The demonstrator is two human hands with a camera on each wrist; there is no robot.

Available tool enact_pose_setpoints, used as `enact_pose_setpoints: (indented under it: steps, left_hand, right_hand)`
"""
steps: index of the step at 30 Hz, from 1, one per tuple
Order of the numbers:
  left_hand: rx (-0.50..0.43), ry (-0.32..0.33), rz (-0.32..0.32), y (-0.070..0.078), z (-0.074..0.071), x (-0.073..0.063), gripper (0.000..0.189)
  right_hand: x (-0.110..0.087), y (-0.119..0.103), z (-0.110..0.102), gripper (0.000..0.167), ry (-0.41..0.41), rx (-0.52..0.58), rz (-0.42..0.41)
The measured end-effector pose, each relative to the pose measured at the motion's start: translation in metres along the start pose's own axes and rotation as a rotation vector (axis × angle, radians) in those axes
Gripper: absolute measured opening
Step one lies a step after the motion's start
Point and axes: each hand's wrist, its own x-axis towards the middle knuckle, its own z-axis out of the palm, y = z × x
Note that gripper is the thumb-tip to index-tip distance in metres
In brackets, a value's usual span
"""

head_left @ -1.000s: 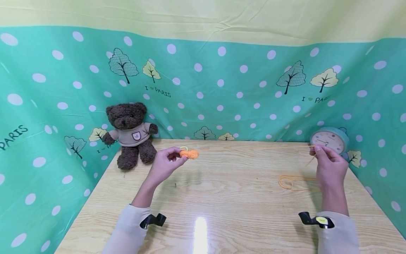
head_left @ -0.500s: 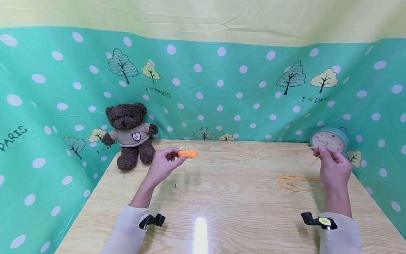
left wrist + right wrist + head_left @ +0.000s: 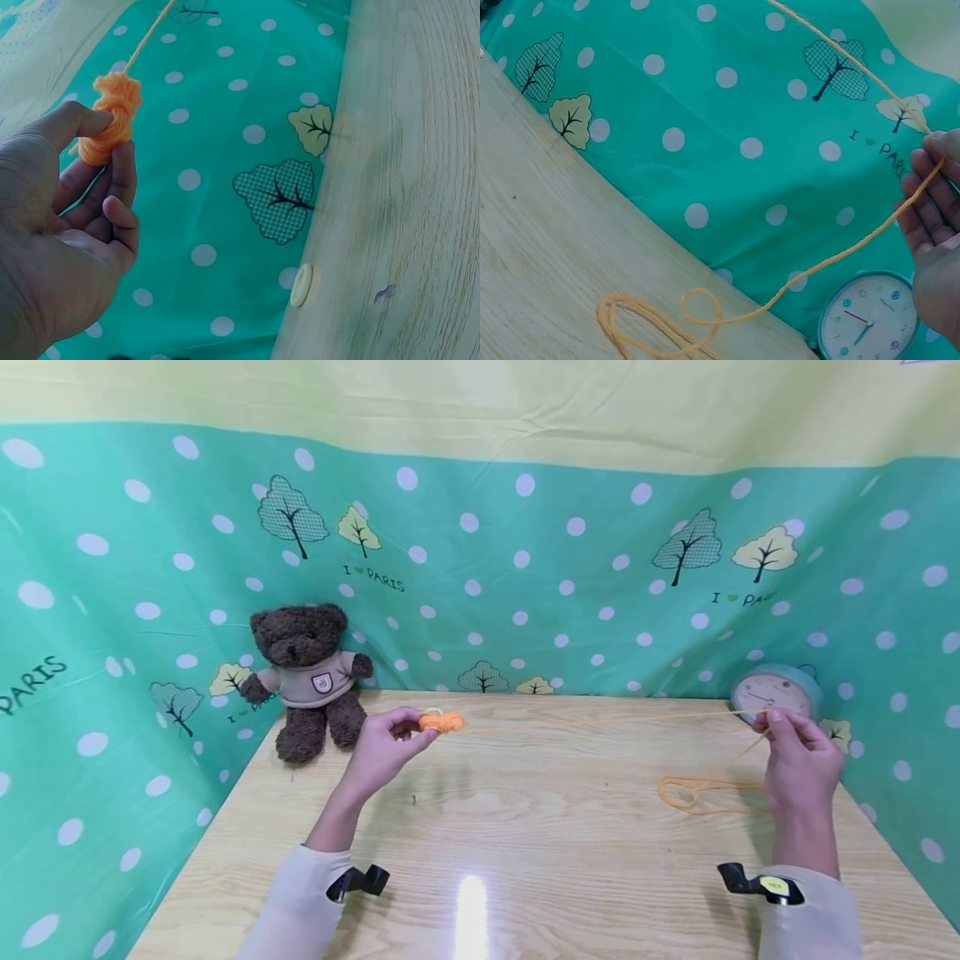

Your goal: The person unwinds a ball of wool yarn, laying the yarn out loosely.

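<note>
In the head view my left hand [image 3: 381,752] pinches a small wound bundle of orange yarn [image 3: 444,722] between thumb and fingers, raised over the table's left half. A strand of yarn [image 3: 840,49] runs nearly straight from the bundle across to the right. At its other end my right hand [image 3: 804,768] pinches the strand between thumb and fingertips, in front of the clock. Below that hand the yarn's tail slopes down to loose loops [image 3: 604,319] lying on the table. The left wrist view shows the bundle [image 3: 112,127] up close, its middle partly covered by the thumb.
A brown teddy bear [image 3: 306,681] in a grey top sits at the back left. The round teal clock [image 3: 772,687] stands at the back right. A pale ring [image 3: 301,285] lies by the wooden table's [image 3: 525,835] back edge. Green dotted cloth [image 3: 525,585] hangs behind.
My right hand has moved a little to the right and slightly down, drawing the strand farther out. The left hand with the bundle has shifted slightly left.
</note>
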Motion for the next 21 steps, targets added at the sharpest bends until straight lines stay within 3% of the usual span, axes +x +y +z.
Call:
enact_pose_setpoints:
  steps: [9, 21]
  left_hand:
    - [-0.002, 0.001, 0.003, -0.002, 0.000, 0.002, 0.022]
    - [-0.016, 0.004, 0.008, -0.001, -0.003, -0.001, 0.027]
  right_hand:
    - [0.002, -0.005, -0.006, 0.025, -0.007, 0.067, -0.062]
    - [0.009, -0.010, -0.019, 0.027, 0.122, 0.157, 0.017]
